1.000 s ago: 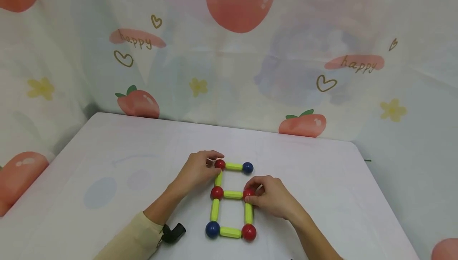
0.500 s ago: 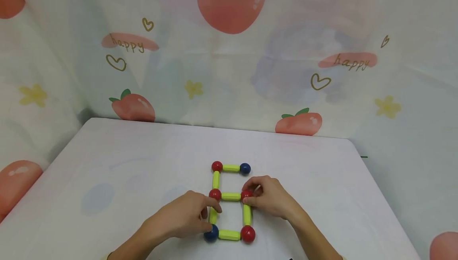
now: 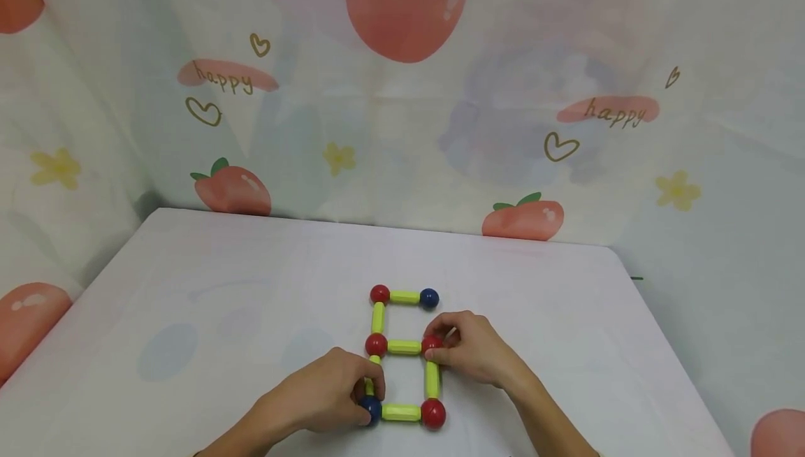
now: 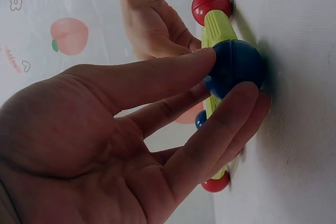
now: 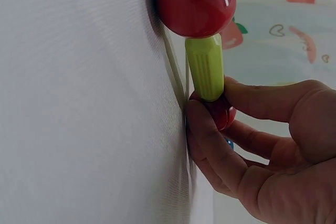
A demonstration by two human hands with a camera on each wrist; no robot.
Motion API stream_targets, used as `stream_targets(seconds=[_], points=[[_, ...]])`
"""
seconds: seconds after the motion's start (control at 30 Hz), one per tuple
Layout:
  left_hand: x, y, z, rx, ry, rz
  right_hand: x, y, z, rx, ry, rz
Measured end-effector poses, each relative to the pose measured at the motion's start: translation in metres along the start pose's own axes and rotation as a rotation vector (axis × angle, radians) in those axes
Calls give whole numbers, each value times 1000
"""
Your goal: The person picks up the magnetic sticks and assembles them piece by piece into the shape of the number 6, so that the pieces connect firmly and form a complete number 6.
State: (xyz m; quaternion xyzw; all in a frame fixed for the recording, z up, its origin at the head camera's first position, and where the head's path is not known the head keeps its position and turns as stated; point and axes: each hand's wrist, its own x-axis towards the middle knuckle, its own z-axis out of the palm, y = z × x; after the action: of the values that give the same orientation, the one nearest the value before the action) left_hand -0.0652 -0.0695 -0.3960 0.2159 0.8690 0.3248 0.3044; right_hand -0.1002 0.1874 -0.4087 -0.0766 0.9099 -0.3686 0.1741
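Observation:
A flat figure of yellow-green rods and red and blue balls lies on the white table. My left hand (image 3: pixel 330 390) pinches the near-left blue ball (image 4: pixel 236 66) between thumb and fingers. My right hand (image 3: pixel 474 349) grips the middle-right red ball (image 5: pixel 223 113), just below a yellow-green rod (image 5: pixel 206 69) in the right wrist view. Another red ball (image 3: pixel 432 414) forms the near-right corner. At the middle left sits a red ball (image 3: pixel 376 345). The far side has a red ball (image 3: pixel 380 294), a rod (image 3: pixel 404 297) and a blue ball (image 3: pixel 429 298) at its right end.
The table (image 3: pixel 251 268) is covered in white cloth and reaches back to a hanging cloth (image 3: pixel 402 135) printed with fruit, hearts and flowers. The same printed cloth hangs at the left and right sides.
My left hand has left the far-left red ball, come toward me and taken hold of the near-left blue ball. My right hand keeps its grip on the middle-right red ball.

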Motion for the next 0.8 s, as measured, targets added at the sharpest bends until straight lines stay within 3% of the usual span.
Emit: stream_targets(seconds=[0.47, 0.8], points=[[1, 0, 0, -13, 19, -25, 2, -1, 0, -24, 11, -3], [10, -3, 0, -50, 153, -19, 14, -6, 1, -61, 107, 51]])
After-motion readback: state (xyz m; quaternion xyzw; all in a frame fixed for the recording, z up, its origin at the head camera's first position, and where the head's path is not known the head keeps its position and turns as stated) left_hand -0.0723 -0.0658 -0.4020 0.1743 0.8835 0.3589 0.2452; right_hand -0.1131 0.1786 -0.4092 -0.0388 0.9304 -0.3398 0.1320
